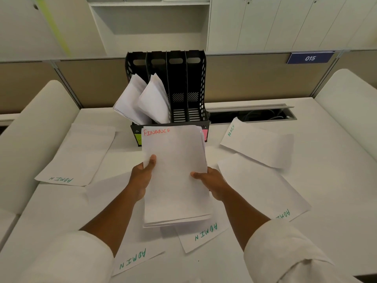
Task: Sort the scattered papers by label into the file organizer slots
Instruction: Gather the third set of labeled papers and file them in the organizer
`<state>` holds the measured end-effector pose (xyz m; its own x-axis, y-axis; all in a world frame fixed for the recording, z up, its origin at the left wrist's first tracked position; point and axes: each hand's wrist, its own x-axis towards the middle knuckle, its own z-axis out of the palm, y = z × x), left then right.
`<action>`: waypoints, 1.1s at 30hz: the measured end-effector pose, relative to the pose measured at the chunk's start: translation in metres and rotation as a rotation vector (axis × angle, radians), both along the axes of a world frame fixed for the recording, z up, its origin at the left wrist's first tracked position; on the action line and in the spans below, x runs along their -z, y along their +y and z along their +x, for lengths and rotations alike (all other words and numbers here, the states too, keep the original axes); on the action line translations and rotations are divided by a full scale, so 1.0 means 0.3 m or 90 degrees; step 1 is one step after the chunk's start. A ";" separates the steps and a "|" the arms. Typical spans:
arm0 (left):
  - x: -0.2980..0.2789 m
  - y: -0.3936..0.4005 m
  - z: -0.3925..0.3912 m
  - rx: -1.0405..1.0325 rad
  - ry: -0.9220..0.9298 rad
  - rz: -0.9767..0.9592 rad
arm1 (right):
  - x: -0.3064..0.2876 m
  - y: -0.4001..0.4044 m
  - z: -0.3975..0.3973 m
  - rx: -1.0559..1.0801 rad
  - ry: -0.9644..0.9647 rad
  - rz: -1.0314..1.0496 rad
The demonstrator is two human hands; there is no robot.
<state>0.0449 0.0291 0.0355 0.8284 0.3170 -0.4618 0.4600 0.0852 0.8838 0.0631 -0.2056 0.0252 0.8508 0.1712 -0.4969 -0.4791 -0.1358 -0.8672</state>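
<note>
Two hands hold one stack (175,180) of papers above the desk (326,144). The left hand (142,176) grips its 9 o'clock edge and the right hand (212,182) grips its 3 o'clock edge, thumbs on top. FINANCE is written on the top sheet. ADMIN sheets (132,260) lie all around. At 12 o'clock stands the black organizer (183,88), with papers in its two left slots.

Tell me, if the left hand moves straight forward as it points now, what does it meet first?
Probably the black file organizer, at its low front edge; the left hand points toward it, though depth is uncertain.
</note>
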 end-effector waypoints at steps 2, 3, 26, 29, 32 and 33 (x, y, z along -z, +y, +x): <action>-0.014 0.003 0.003 0.051 -0.022 0.004 | -0.013 0.019 0.016 0.036 -0.018 -0.003; -0.022 0.003 0.007 0.073 -0.031 0.012 | -0.025 0.030 0.027 0.050 -0.033 -0.013; -0.088 -0.081 0.092 -0.052 -0.214 0.096 | -0.158 0.127 0.075 0.115 -0.260 -0.129; -0.095 -0.082 0.098 -0.057 -0.217 0.091 | -0.163 0.131 0.077 0.120 -0.259 -0.133; -0.105 -0.077 0.101 -0.067 -0.235 0.091 | -0.172 0.137 0.086 0.134 -0.288 -0.137; -0.107 -0.074 0.103 -0.066 -0.241 0.092 | -0.173 0.138 0.090 0.136 -0.294 -0.139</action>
<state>0.0757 0.0069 0.0677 0.8912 0.4474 -0.0754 0.0956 -0.0227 0.9952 0.0902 -0.1643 0.0771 0.9931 -0.0948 -0.0689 -0.0928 -0.2777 -0.9562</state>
